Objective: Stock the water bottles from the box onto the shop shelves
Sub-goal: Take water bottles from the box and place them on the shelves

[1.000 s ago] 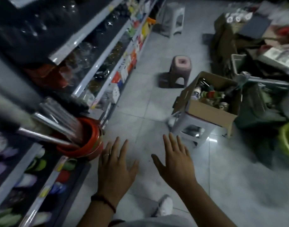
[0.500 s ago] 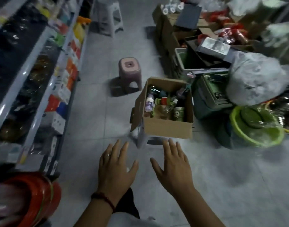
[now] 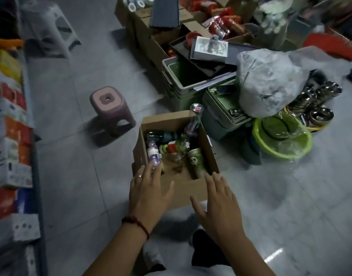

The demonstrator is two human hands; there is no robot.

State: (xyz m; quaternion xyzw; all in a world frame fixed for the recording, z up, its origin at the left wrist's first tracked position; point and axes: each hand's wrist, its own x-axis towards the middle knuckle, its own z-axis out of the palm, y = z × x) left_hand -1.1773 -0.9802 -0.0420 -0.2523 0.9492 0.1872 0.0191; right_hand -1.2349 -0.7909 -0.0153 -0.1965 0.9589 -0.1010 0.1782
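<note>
cardboard box point(image 3: 186, 189) below both flat hands: left hand point(image 3: 149, 193) and right hand point(image 3: 221, 204), fingers spread, holding nothing.

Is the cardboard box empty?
No, the cardboard box holds several bottles, including a purple bottle and a green panda bottle.

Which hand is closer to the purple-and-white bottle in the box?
Left. The left hand is just beside the purple-and-white bottle; the right hand is over the near right corner of the box, farther off.
</note>
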